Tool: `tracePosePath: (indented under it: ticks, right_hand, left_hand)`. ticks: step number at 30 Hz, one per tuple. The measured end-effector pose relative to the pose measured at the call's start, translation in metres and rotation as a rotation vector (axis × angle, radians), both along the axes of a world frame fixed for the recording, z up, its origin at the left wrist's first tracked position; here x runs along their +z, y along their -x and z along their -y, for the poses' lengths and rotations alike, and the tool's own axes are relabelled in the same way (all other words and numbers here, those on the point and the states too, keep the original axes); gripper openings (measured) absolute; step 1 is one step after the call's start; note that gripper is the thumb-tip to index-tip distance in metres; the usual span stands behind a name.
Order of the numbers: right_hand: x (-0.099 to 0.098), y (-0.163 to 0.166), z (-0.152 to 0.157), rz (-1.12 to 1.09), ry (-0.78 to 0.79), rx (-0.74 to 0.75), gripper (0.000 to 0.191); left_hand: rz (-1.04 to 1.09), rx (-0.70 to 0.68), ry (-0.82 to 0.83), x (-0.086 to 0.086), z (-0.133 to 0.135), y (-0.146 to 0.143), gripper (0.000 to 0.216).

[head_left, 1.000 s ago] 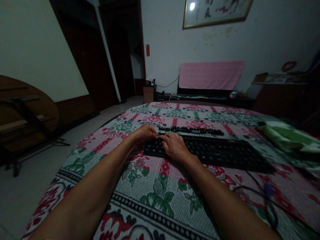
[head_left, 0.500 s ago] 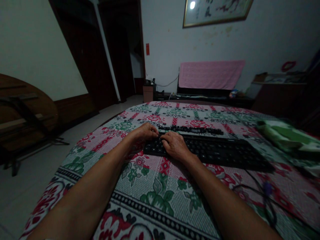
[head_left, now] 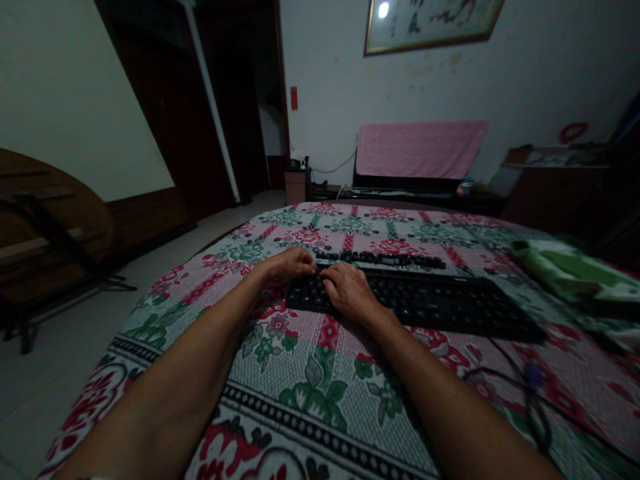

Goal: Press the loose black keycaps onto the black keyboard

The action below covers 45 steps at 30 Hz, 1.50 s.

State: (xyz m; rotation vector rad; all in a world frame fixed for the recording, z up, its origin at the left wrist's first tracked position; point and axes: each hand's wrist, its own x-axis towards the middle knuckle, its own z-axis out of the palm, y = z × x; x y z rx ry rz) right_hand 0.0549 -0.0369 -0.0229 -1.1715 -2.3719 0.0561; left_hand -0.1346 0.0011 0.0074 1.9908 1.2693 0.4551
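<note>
A black keyboard (head_left: 440, 303) lies on a flower-patterned tablecloth (head_left: 320, 373). At its far left corner is my left hand (head_left: 294, 262), fingers curled and pressed together; anything small between the fingertips is hidden. Just to the right, my right hand (head_left: 349, 288) rests over the keyboard's left part, with bent fingers pointing at the same corner. Its fingertips are close to those of the left, and whatever they pinch is too small to make out. Behind the keyboard runs a row of small black pieces (head_left: 385, 259) that look like loose keycaps.
A cable (head_left: 533, 400) with a purple plug trails from the keyboard's near side at right. Further right lies a green and white bundle (head_left: 575, 273). Beyond the table, a pink cloth (head_left: 420, 150) covers a screen. A folded round table (head_left: 55, 213) leans at left.
Both hands keep nearly the same place and pose at the keyboard's far left corner. The whole view has shifted very slightly.
</note>
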Motion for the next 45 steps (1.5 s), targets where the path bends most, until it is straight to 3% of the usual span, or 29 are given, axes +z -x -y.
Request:
tracePosePath:
  ticks: [7, 12, 20, 34, 45]
  right_hand:
    - [0.002, 0.000, 0.002, 0.011, 0.004, -0.003, 0.028]
    - [0.002, 0.000, 0.002, 0.007, -0.001, -0.005, 0.028]
    - [0.001, 0.000, 0.001, 0.001, -0.019, -0.005, 0.027]
    - [0.000, -0.001, -0.001, -0.013, -0.013, 0.006, 0.029]
    - [0.002, 0.000, 0.001, 0.015, 0.006, -0.004, 0.029]
  left_hand:
    - [0.143, 0.070, 0.162, -0.002, -0.001, 0.007, 0.022]
    - [0.233, 0.032, 0.232, -0.005, -0.005, 0.016, 0.024]
    - [0.182, 0.064, 0.248, -0.006, -0.009, 0.016, 0.026]
    - [0.026, 0.077, 0.060, 0.001, -0.003, -0.004, 0.019]
    - [-0.291, 0.046, -0.151, 0.004, -0.007, -0.006, 0.024]
